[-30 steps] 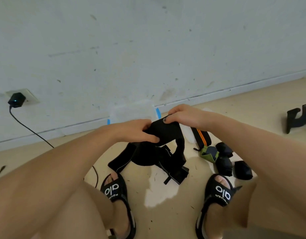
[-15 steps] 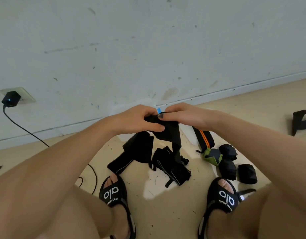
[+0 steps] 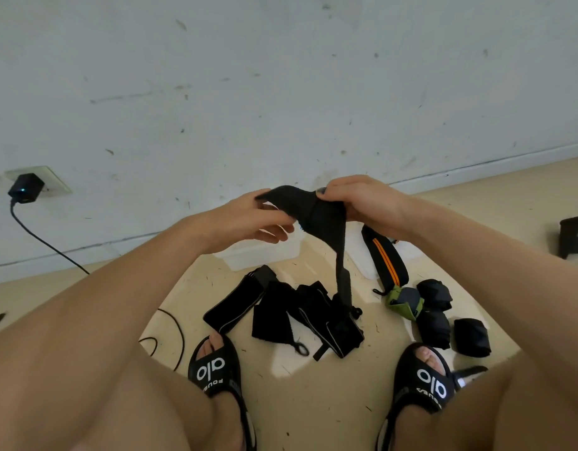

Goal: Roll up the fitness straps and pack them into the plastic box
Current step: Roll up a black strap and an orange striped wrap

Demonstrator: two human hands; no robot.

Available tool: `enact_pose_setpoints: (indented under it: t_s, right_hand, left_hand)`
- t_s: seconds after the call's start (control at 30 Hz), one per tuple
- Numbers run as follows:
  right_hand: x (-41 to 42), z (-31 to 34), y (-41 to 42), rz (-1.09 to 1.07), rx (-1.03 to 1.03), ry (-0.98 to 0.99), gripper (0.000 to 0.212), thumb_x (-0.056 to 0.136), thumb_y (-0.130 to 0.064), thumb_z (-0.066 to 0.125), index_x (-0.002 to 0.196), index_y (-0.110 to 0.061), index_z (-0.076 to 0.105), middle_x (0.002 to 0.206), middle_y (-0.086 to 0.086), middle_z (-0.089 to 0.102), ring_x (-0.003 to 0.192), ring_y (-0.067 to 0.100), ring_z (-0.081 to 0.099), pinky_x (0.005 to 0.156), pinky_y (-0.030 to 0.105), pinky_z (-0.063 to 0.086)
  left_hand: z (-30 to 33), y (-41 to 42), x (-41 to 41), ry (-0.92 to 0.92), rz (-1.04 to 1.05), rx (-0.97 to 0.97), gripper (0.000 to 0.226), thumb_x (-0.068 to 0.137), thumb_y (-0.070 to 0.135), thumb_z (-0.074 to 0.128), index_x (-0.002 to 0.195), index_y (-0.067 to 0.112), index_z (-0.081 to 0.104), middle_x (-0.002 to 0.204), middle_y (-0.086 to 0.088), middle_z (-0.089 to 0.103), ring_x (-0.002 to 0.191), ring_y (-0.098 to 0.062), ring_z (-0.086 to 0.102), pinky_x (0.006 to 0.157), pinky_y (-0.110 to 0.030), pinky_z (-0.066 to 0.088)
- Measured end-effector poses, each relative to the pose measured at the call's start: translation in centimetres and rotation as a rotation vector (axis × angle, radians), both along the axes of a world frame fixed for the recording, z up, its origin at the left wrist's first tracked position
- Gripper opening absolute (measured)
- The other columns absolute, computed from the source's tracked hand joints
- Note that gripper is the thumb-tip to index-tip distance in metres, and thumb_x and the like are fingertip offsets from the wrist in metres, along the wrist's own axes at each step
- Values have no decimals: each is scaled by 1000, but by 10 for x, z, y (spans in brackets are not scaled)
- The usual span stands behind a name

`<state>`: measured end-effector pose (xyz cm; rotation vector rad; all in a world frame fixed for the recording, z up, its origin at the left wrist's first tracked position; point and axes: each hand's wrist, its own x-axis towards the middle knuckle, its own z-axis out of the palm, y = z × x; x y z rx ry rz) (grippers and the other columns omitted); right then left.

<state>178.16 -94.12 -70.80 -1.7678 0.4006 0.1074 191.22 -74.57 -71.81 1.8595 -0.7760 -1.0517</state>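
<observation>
Black fitness strap [image 3: 317, 216] held up in mid-air above the clear plastic box [image 3: 258, 252], its tail hanging down to the pile of unrolled black straps [image 3: 281, 314] on the floor — right hand [image 3: 362, 200] pinches the strap's upper end with curled fingers, left hand [image 3: 248, 216] grips the other edge between thumb and fingers, forearms converging over the knees. Three rolled black straps [image 3: 450, 320] and an orange-striped strap [image 3: 383, 258] lie to the right, near the right sandal [image 3: 424, 382]. Beige floor [image 3: 297, 402] is littered with specks; scuffed pale wall [image 3: 281, 92] behind — a charger [image 3: 24, 191] sits in its socket.
</observation>
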Motion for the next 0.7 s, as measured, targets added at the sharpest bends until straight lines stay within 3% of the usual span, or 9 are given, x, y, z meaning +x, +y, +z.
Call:
enact_pose_setpoints:
  t_s: [0.17, 0.33, 0.47, 0.63, 0.7]
  right_hand:
    - [0, 4, 8, -104, 104, -57, 30, 106, -32, 56, 83, -15, 64, 81, -2, 60, 82, 13, 57, 79, 27, 47]
    - [1, 5, 14, -228, 179, -81, 31, 107, -32, 54, 81, -19, 63, 68, -11, 63, 72, 7, 60, 73, 25, 47]
    - [1, 8, 17, -230, 209, -81, 26, 107, -33, 53, 97, -15, 68, 89, -3, 69, 89, 14, 65, 81, 30, 53]
    - [1, 16, 19, -198, 419, -83, 30, 106, -29, 53, 123, -10, 69, 104, 8, 70, 94, 22, 71, 96, 39, 60]
    - [2, 18, 19, -158, 548, -98, 30, 104, -23, 51, 122, -6, 67, 108, 15, 71, 97, 30, 72, 96, 41, 60]
  left_hand:
    - [3, 1, -5, 266, -18, 46, 53, 94, 33, 56, 139, 5, 58, 127, -9, 72, 119, -24, 69, 107, -41, 51]
    - [9, -7, -18, 248, -63, -46, 37, 97, 22, 61, 134, 17, 62, 126, -2, 73, 116, -21, 70, 103, -35, 54]
    - [9, -12, -19, 78, 28, -75, 29, 108, 12, 50, 134, 16, 62, 124, 1, 74, 112, -16, 71, 100, -35, 57]
    - [7, -14, -10, 98, 229, -177, 38, 108, 10, 41, 142, 20, 55, 129, -1, 70, 116, -20, 68, 99, -38, 56]
    - [8, -18, -11, 169, 334, -240, 38, 104, 11, 36, 130, 13, 62, 122, -5, 73, 114, -22, 69, 99, -41, 56]
